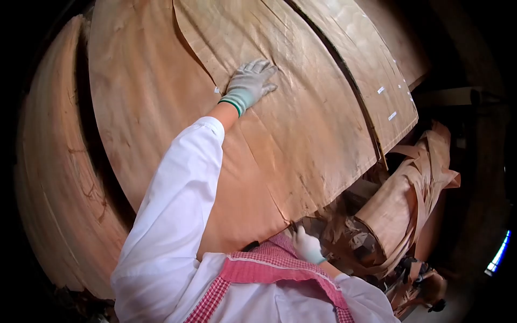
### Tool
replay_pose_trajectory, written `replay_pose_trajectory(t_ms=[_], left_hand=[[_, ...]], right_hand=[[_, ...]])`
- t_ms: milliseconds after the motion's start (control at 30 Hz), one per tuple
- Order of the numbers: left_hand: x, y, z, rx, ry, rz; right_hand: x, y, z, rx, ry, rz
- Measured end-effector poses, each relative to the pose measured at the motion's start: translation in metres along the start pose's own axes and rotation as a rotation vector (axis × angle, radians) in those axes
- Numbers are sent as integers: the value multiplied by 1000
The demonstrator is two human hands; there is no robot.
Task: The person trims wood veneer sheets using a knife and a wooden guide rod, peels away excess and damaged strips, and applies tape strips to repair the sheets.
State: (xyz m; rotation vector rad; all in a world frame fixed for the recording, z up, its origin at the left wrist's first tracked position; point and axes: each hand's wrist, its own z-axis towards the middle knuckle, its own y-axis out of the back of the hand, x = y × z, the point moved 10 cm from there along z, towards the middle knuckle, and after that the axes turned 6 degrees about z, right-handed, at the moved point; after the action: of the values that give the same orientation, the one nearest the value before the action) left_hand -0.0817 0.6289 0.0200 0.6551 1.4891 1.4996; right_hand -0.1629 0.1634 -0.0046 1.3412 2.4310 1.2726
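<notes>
Large thin sheets of wood veneer (318, 134) lie on top of each other in front of me, with overlapping edges and a seam running down towards my body. My left hand (250, 82), in a pale knit glove with a green cuff, presses flat on the veneer with its fingers spread. Down at the near edge of the sheets, my right hand (308, 246) is gloved and closed. A thin dark tool (294, 226) sticks out of its grip at the end of the seam. Most of that tool is hidden by the fingers, so its exact kind is unclear.
To the left, across a dark gap, stands another curved veneer stack (54, 161). A narrow gap separates a further stack (385, 81) with small white labels on the right. A roll of loose veneer (401, 199) lies at the right, with torn scraps (336, 229) beside it.
</notes>
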Motion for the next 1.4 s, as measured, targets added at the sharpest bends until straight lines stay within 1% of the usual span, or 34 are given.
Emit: replay_pose_trajectory(t_ms=[67,133,200,233,267,300,333,367,433,500,533,600,633,700,767,800,833,867,900,933,1000,1033,1067,1100,1133,1167,1200,1233,1267,1300,1333,1367,1400], left_hand=[[0,1,1,8,4,-6],[2,3,6,68,25,-22],[-1,7,6,112,24,-34],[-1,7,8,175,29,-36],[-1,11,9,215,55,-46],[-2,15,9,253,83,-57],[-3,18,10,288,114,-67],[-4,23,10,303,163,-77],[-1,24,12,267,182,-106],[2,17,14,212,176,-125],[5,12,16,199,146,-85],[4,3,18,200,72,-29],[6,5,16,163,103,-68],[-1,12,15,168,80,-40],[-2,10,16,197,88,-51],[-1,9,17,207,95,-49],[-3,7,17,213,91,-51],[-4,7,17,216,89,-49],[-2,7,18,219,92,-45],[1,7,19,216,92,-33],[-1,4,19,228,82,-11],[-2,12,13,278,160,-78],[1,18,21,217,164,-68],[0,16,20,189,156,-62],[-5,13,11,167,138,-57],[-5,19,8,41,141,-59],[-16,24,8,80,123,-4],[-30,34,8,113,111,54],[-41,44,10,142,106,115],[-39,13,19,311,122,338],[-43,1,15,143,74,406],[-49,-2,3,-24,27,476],[-56,-3,-5,3,77,459]], right_hand=[[-51,-3,-18,-23,-22,-15],[-59,57,-9,-234,-3,50],[-14,154,24,-554,116,271],[1,181,57,-518,150,234],[30,212,85,-625,259,147],[53,231,120,-606,282,165],[71,242,161,-547,204,89],[92,245,204,-521,241,-10],[159,256,249,-515,331,-44],[209,250,288,-477,406,-117],[228,247,299,-507,439,-196],[231,241,301,-457,497,-209],[213,237,293,-429,459,-216],[163,239,271,-390,376,-240],[81,232,228,-434,316,-200],[34,223,202,-466,209,-144],[-5,212,164,-537,179,-136],[-57,184,133,-536,75,-150],[-85,166,90,-536,2,-41],[-128,134,61,-585,-23,41],[-212,40,19,-148,-402,-103],[-205,56,12,-294,-382,18],[-197,76,16,-432,-335,135],[-164,131,16,-863,21,208],[-165,158,35,-831,-18,456],[-135,205,44,-857,-13,600],[-150,216,68,-955,24,606],[-141,231,86,-946,-4,610],[-150,224,120,-764,-61,674],[-159,215,142,-692,-87,627],[-162,210,162,-616,-107,574],[-157,213,167,-594,-87,586],[-152,214,167,-572,-70,595]])
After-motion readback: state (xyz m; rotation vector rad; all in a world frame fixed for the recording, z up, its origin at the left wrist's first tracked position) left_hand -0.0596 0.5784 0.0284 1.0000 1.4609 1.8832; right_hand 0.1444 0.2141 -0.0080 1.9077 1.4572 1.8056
